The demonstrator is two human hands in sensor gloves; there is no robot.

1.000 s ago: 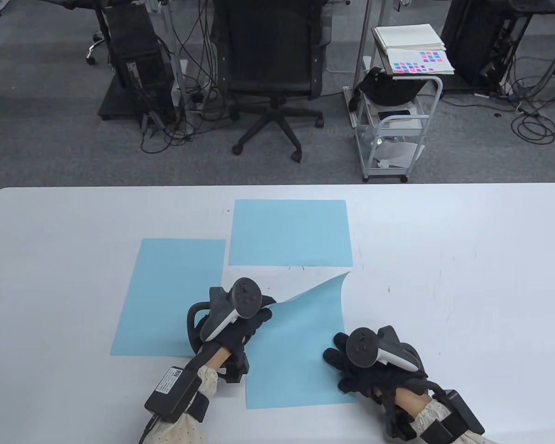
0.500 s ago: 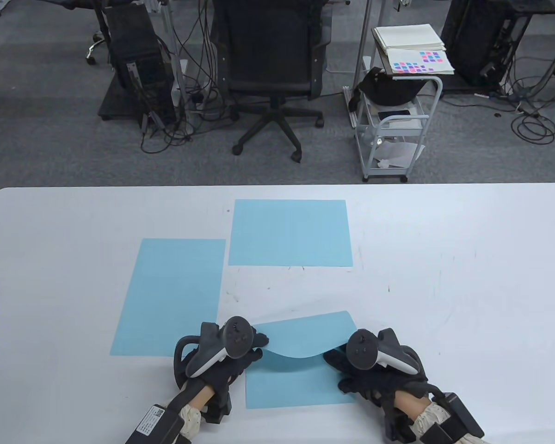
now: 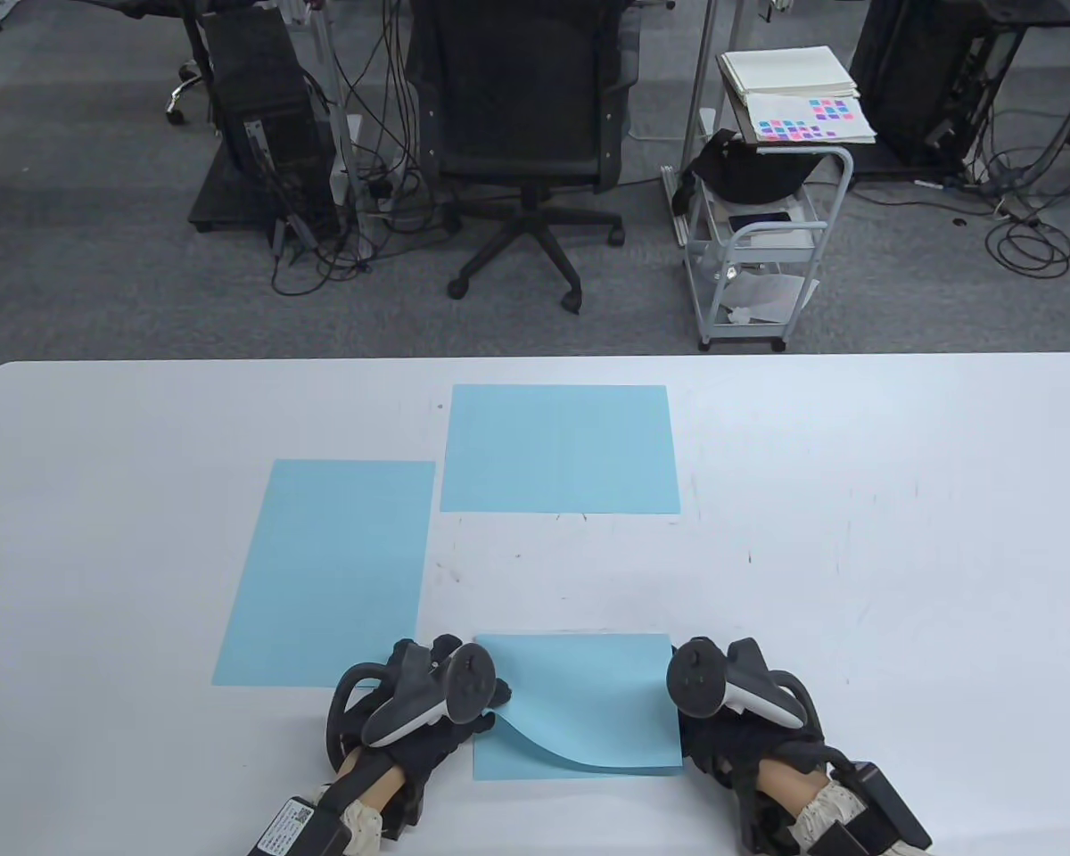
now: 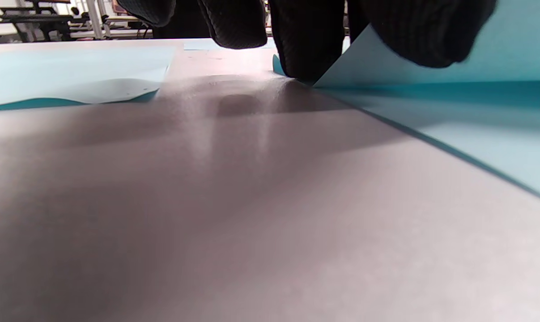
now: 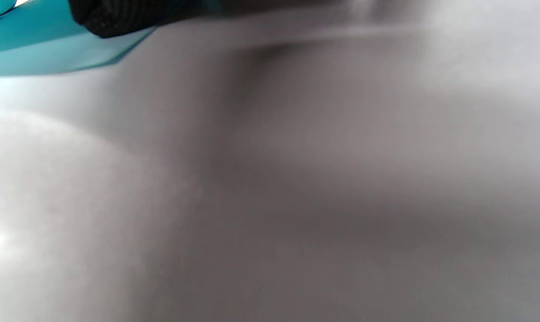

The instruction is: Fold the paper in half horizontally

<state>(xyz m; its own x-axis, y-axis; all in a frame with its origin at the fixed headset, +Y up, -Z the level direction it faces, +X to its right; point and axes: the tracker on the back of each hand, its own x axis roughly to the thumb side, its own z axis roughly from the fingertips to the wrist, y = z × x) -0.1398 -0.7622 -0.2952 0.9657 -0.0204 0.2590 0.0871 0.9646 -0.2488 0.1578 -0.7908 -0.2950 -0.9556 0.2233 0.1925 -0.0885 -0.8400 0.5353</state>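
Note:
A light blue paper [image 3: 580, 704] lies near the table's front edge, its far half folded over toward me. The flap's left part still curves up off the lower layer. My left hand [image 3: 486, 700] pinches the flap's left edge; in the left wrist view the thumb and fingers [image 4: 305, 49] clamp the blue paper [image 4: 453, 67]. My right hand [image 3: 691, 722] sits at the paper's right edge, its fingers hidden under the tracker. In the right wrist view a gloved fingertip [image 5: 113, 18] touches the paper's edge [image 5: 46, 49]; its grip is unclear.
Two more blue sheets lie flat on the white table [image 3: 856, 535]: one at the left [image 3: 330, 571] and one further back in the middle [image 3: 557, 450]. Beyond the table's far edge stand an office chair [image 3: 522, 134] and a small cart [image 3: 758, 232].
The left hand has drawn the paper's far edge down toward me, so the raised sheet now lies folded over its near half. Both hands have moved closer to the table's front edge.

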